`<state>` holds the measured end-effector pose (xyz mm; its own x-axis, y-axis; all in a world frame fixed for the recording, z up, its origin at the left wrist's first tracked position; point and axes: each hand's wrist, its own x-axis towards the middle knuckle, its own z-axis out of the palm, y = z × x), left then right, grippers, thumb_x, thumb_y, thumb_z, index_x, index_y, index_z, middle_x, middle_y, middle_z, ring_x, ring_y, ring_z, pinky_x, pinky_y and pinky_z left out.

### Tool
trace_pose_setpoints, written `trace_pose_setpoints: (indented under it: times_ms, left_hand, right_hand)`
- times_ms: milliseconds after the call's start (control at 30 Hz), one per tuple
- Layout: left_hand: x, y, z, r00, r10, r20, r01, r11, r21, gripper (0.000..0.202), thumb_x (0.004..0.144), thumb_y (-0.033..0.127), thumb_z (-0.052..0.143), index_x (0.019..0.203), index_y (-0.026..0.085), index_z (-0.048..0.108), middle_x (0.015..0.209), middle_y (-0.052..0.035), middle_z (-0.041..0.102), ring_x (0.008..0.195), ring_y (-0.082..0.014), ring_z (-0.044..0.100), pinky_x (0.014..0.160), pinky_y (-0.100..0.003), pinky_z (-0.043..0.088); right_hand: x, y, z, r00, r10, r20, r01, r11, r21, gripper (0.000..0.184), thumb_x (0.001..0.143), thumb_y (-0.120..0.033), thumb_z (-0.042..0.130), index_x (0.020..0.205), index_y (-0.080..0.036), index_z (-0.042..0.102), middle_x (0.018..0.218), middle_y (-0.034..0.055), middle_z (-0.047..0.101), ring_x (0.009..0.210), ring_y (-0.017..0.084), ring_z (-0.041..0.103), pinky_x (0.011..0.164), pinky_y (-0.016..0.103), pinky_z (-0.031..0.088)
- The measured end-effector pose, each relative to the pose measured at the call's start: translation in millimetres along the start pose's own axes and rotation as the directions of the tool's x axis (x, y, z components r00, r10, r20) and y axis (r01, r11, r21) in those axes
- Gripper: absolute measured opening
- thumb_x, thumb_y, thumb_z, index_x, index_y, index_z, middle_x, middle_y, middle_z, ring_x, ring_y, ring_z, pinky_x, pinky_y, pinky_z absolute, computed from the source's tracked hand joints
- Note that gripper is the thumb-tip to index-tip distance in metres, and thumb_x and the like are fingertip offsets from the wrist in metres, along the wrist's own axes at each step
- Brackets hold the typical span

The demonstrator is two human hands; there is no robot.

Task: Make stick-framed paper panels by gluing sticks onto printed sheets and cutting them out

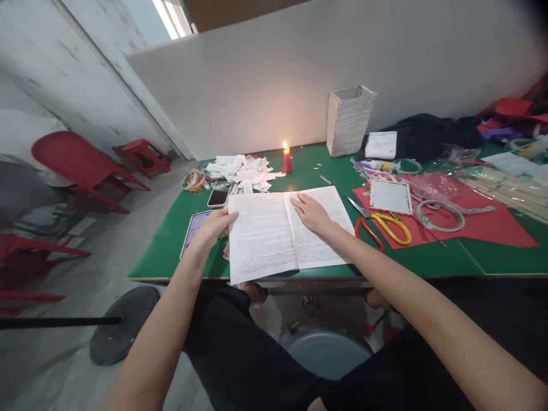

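An open notebook (263,237) with handwritten pages lies before me at the front of the green table. My left hand (218,224) pinches the notebook's left edge between thumb and fingers. Flat on the right page, close to the fold, rests my right hand (311,212) with its fingers stretched out. Beyond the notebook a lit red candle (287,160) stands upright beside a heap of white paper strips (244,171). Next to my left hand are a dark-screened phone (218,197) and a second phone (194,231) with its screen lit, partly covered by the hand.
Scissors with red and yellow handles (390,227) lie right of the notebook, by red paper (479,217), a small framed panel (390,197) and a tape ring (440,215). A tall white box (349,123) stands at the back. Red chairs (81,157) are at left.
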<state>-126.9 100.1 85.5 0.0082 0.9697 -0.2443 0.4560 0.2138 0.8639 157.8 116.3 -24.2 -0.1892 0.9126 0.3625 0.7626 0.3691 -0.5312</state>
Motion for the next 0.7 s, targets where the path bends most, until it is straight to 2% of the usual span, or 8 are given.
trace_pose_setpoints:
  times_ms: [133,333,533,700]
  left_hand:
    - [1,-10,-1.7,0.999,-0.052,0.013,0.053,0.998,-0.041,0.015,0.069,0.030,0.070,0.074,0.017,0.065,0.063,-0.0005,0.063,0.057,-0.0134,0.057,0.055,-0.022,0.043]
    - [-1,-13,-3.9,0.996,-0.081,-0.026,0.080,0.995,-0.058,0.020,0.063,0.032,0.074,0.066,0.017,0.061,0.057,0.0010,0.059,0.053,-0.0122,0.054,0.052,-0.021,0.043]
    - [-21,-18,-10.9,0.997,-0.036,-0.066,0.031,0.997,-0.077,0.029,0.059,0.038,0.076,0.069,0.016,0.060,0.058,0.0016,0.060,0.052,-0.0128,0.055,0.053,-0.024,0.047]
    - [-41,-12,-19.2,0.988,0.078,-0.136,-0.082,0.997,-0.018,0.033,0.060,0.042,0.073,0.077,0.017,0.062,0.055,0.0027,0.058,0.047,-0.0129,0.050,0.046,-0.022,0.039]
  right_hand:
    - [0,0,2,1.000,0.010,0.009,-0.009,0.994,-0.111,0.044,0.100,-0.022,0.038,0.138,-0.017,0.061,0.149,0.0128,0.052,0.140,0.029,0.045,0.117,0.047,0.036]
    - [1,-1,1,1.000,0.025,0.007,-0.024,0.991,-0.132,0.044,0.099,-0.021,0.041,0.138,-0.016,0.061,0.149,0.0126,0.053,0.139,0.028,0.046,0.116,0.045,0.037]
    - [1,1,2,1.000,0.017,0.008,-0.016,0.991,-0.132,0.044,0.099,-0.021,0.041,0.138,-0.018,0.061,0.149,0.0119,0.053,0.140,0.028,0.046,0.117,0.047,0.036]
    - [-1,-4,-4,0.999,0.031,0.024,-0.028,0.990,-0.141,0.044,0.100,-0.021,0.041,0.139,-0.016,0.060,0.150,0.0132,0.052,0.140,0.029,0.046,0.116,0.045,0.037]
